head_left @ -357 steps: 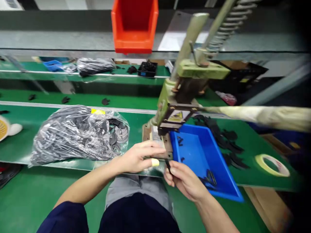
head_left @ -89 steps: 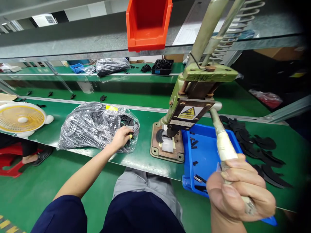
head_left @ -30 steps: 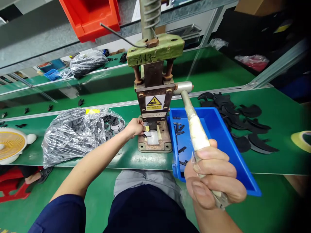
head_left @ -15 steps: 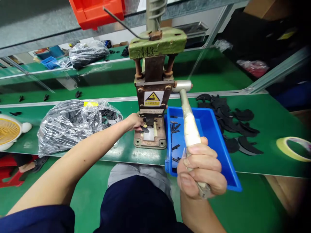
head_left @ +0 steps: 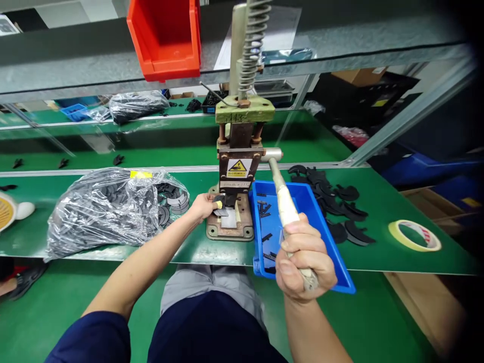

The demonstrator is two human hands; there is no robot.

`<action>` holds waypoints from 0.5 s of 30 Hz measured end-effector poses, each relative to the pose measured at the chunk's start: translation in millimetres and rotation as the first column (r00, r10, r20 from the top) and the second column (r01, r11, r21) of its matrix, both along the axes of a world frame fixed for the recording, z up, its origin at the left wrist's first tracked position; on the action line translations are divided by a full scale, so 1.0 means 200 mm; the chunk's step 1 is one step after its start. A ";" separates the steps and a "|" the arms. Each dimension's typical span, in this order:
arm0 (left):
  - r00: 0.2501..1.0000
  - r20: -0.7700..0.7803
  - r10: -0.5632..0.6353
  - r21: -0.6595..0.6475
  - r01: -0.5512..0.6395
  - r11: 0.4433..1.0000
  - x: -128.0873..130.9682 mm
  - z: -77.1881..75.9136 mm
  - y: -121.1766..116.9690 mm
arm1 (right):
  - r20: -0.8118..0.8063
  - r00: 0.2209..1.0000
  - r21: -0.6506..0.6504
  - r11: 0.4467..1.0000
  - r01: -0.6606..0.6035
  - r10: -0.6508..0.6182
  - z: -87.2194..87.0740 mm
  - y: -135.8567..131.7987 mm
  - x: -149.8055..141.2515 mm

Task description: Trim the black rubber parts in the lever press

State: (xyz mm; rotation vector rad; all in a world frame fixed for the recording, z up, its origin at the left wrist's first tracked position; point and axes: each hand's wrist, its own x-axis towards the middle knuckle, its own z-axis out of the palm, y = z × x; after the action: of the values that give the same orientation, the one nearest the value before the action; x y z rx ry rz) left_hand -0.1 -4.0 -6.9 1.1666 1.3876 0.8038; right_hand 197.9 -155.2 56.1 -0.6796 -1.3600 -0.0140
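My left hand is pinching a dark piece at the press base, long axis hard to make out. Apart, my right hand is gripping the lever, which is slanting from its hub toward me, rightward.

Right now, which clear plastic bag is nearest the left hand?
The large clear plastic bag with the yellow label, on the near green worktop; the other clear bags lie farther back.
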 end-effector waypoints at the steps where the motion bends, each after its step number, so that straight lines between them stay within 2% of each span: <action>1: 0.998 0.061 0.009 -0.028 -0.007 1.000 0.01 0.00 0.00 | -0.005 1.000 0.003 1.000 0.005 -0.005 0.01 0.00 0.00; 4: 0.988 0.144 0.052 -0.079 -0.041 0.996 0.01 0.01 -0.02 | -0.024 0.999 0.013 1.000 0.023 -0.023 0.04 0.01 -0.02; 7: 0.982 0.178 0.070 -0.088 -0.055 0.995 0.01 0.00 -0.05 | -0.057 0.998 0.050 0.998 0.041 -0.038 0.11 0.03 -0.03; 13: 0.966 0.253 0.053 0.039 -0.065 0.997 -0.03 0.01 -0.10 | -0.093 0.996 0.163 0.987 0.003 0.012 0.38 0.16 -0.03; 15: 0.959 0.282 0.040 0.064 -0.061 0.996 -0.05 0.03 -0.13 | -0.096 0.995 0.124 0.992 -0.009 0.021 0.43 0.19 -0.04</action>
State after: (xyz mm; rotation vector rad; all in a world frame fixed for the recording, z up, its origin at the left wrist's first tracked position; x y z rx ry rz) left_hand -10.0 -30.6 -0.3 1.0289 1.1647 1.0214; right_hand 189.8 -116.6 141.5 -0.5588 -1.2595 -0.0523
